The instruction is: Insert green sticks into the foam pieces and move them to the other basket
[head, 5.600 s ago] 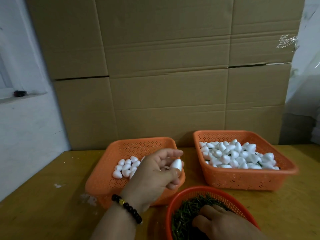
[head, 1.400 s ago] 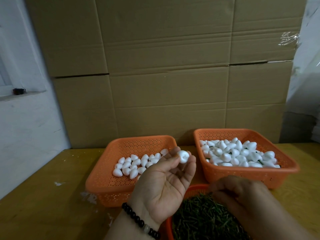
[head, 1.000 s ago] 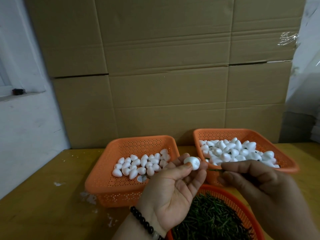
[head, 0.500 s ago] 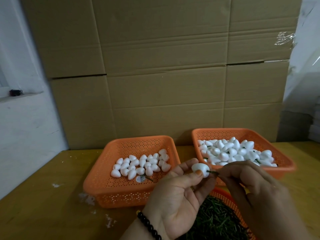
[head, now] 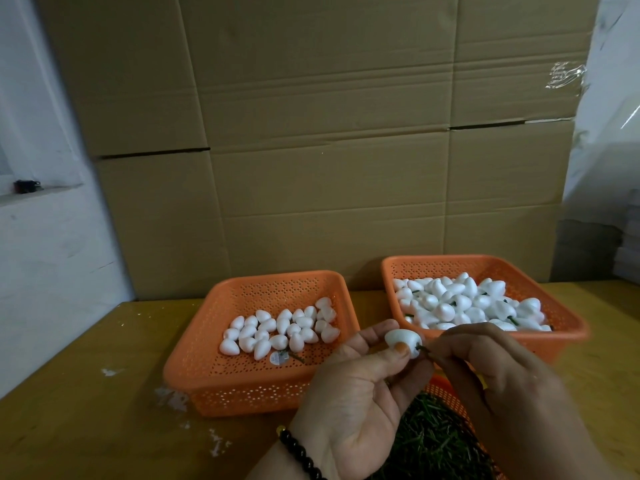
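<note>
Head view: above a yellow wooden worktop (head: pixel 86 427) backed by stacked cardboard boxes (head: pixel 329 150) and a white wall (head: pixel 45 254), the left hand (head: pixel 356 393) pinches a foam piece (head: pixel 403 339) while the right hand (head: pixel 498 372) pinches a green stick (head: pixel 423 348) at its end, orange baskets (head: pixel 263 386) just beyond both hands.

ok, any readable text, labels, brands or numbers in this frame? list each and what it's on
No text can be read anywhere.
Round sticker on the floor of the left basket: carries faint marks, too small and blurred to read.
Cardboard boxes behind the table: no print visible.
Right basket, foam pieces, bead bracelet: no markings visible.
</note>
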Tool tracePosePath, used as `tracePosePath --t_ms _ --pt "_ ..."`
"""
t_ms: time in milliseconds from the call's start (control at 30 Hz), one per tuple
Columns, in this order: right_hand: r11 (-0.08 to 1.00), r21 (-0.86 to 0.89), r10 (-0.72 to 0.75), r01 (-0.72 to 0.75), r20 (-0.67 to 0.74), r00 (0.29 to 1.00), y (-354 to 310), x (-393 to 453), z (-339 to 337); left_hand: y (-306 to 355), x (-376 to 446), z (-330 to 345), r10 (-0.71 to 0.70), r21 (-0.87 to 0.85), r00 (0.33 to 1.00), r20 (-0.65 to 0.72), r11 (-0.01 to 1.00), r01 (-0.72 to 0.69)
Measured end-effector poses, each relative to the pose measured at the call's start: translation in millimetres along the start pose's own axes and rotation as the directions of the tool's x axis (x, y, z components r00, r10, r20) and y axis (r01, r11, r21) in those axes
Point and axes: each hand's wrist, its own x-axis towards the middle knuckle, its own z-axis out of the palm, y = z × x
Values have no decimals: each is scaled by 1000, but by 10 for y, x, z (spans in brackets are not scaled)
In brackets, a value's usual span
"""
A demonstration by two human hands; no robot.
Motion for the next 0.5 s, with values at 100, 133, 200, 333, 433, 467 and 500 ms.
tracePosePath --t_ms 100,133,200,333,433,467,500 --pt "1000 -7 -5 5 1 1000 1 1 -2 1 2 -3 -6 -9 1000 -1 1000 6" --pt "1000 -10 -8 8 1 1000 1 2 -3 0 1 -3 -8 -12 1000 0 1000 8" --pt "1000 -25 -19 19 -4 1000 -2 2 -2 -4 0 -5 -12 -17 1000 -3 1000 12" --pt "996 -68 -56 56 2 998 1 -6 5 -13 0 0 -4 -6 1000 -13 1000 4" --pt "993 -87 -73 74 11 997 14 -16 7 -27 -5 29 12 5 1000 -13 1000 -12" --pt "993 -86 -76 76 10 997 17 -17 9 -31 -7 36 16 6 1000 -15 1000 -16" --pt "994 -80 -76 76 7 997 18 -14 10 -34 -8 39 20 6 1000 -18 1000 -20"
